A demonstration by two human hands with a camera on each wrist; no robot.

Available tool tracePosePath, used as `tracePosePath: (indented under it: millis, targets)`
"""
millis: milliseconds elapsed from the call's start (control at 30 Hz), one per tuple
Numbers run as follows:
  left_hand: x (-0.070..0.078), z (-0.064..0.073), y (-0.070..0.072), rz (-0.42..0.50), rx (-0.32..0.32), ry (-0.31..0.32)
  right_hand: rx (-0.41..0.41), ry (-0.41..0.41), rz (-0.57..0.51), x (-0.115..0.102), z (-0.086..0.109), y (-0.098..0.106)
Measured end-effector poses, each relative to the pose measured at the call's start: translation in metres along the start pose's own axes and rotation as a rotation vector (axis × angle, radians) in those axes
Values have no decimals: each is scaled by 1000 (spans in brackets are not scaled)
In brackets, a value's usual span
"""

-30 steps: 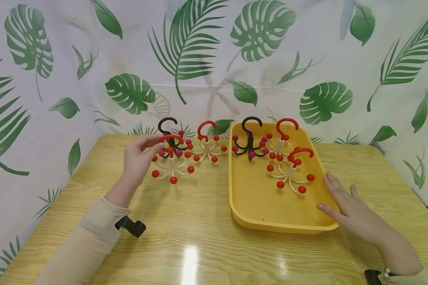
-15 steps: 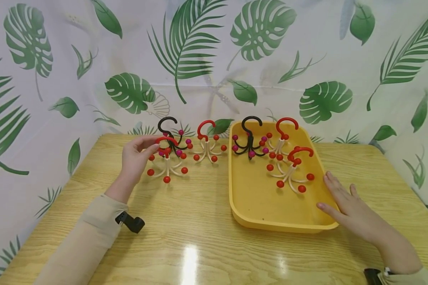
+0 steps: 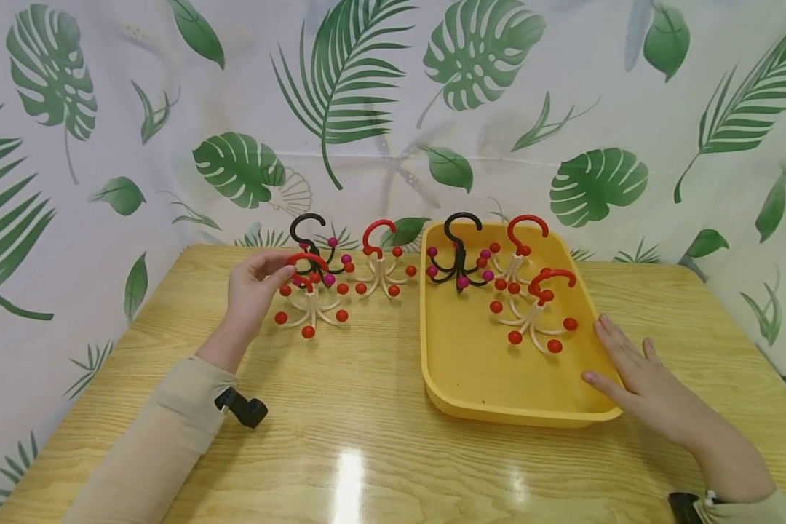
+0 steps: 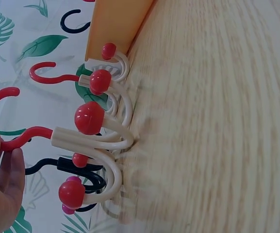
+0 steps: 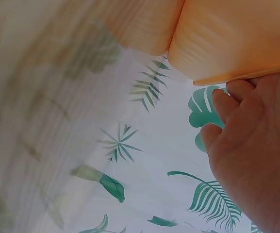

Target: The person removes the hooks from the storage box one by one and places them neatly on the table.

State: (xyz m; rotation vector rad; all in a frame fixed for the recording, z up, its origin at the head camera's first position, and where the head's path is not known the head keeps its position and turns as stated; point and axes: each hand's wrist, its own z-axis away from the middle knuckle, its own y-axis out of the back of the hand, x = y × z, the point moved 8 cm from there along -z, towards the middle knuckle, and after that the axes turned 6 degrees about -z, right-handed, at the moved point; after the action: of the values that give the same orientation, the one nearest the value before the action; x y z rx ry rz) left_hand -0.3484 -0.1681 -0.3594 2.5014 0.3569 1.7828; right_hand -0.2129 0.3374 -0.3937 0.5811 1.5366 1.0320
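Note:
My left hand (image 3: pixel 252 291) pinches the red hook of a white multi-arm hanging hook (image 3: pixel 312 309) with red ball tips. In the left wrist view the held hook (image 4: pixel 81 138) has its curved arms down at the wooden surface. Just behind it stands a black hanging hook (image 3: pixel 308 218) with magenta tips, partly hidden. Beside that is another red-and-white hanging hook (image 3: pixel 380 269). My right hand (image 3: pixel 655 393) lies with extended fingers against the right rim of a yellow tray (image 3: pixel 524 418); the right wrist view shows its fingers at the tray wall (image 5: pixel 232 43).
Inside the tray, a black hanging hook (image 3: pixel 460 262) stands at the back left. A red-and-white one (image 3: pixel 527 222) is at the back right, and another (image 3: pixel 533 320) is in front of it. A leaf-print cloth (image 3: pixel 367 109) rises behind the wooden table (image 3: pixel 340 407).
The held hanging hook has shifted slightly left and turned a little in my left fingers. My right hand and the tray stay in place.

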Motion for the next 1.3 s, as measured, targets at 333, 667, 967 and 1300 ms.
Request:
tracePosePath:
  millis: [333, 667, 967, 1300]
  targets:
    - [-4, 1, 0, -6, 6, -10, -1, 3, -3, -1, 0, 0]
    - [1, 1, -2, 4, -10, -40, 5, 14, -3, -1, 0, 0]
    - [25, 1, -10, -48, -6, -94, -1, -5, -4, 0, -1, 0]
    - [75, 9, -32, 27, -1, -308, -1, -5, -15, 3, -1, -1]
